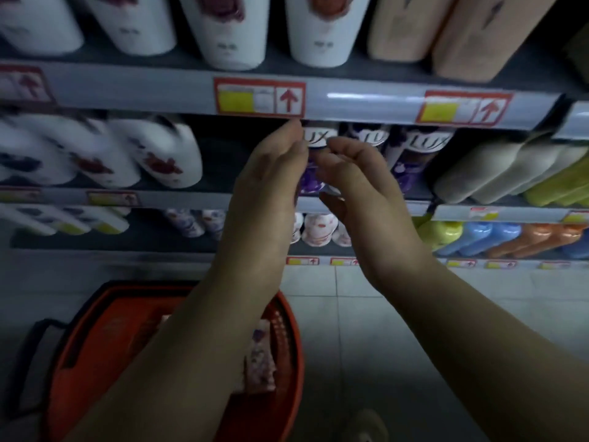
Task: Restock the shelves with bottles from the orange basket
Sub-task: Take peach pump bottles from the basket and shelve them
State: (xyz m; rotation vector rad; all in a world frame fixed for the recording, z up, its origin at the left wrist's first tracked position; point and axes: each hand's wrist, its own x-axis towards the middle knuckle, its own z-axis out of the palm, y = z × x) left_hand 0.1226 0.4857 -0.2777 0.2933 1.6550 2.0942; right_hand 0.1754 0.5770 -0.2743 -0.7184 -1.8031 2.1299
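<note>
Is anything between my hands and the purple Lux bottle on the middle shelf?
Nothing visible. The left hand and right hand flank the purple Lux bottle at the shelf front, no other bottle between.

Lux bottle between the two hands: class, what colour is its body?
The Lux bottle is purple with a white logo band; head view.

A: What colour is the basket (287,333)?
B: Orange, with a black handle (27,362). The bottle inside (259,362) is pinkish-white with purple flowers.
A: And on the shelf (366,103)?
B: It has a grey edge. The front bottle (310,177) is purple with a white label (dark lettering). The white bottles (165,154) carry dark-red blooms. The price tags (259,97) have a red border, yellow block and red arrow. The lower-right bottles (490,234) are yellow-green, blue and orange.
</note>
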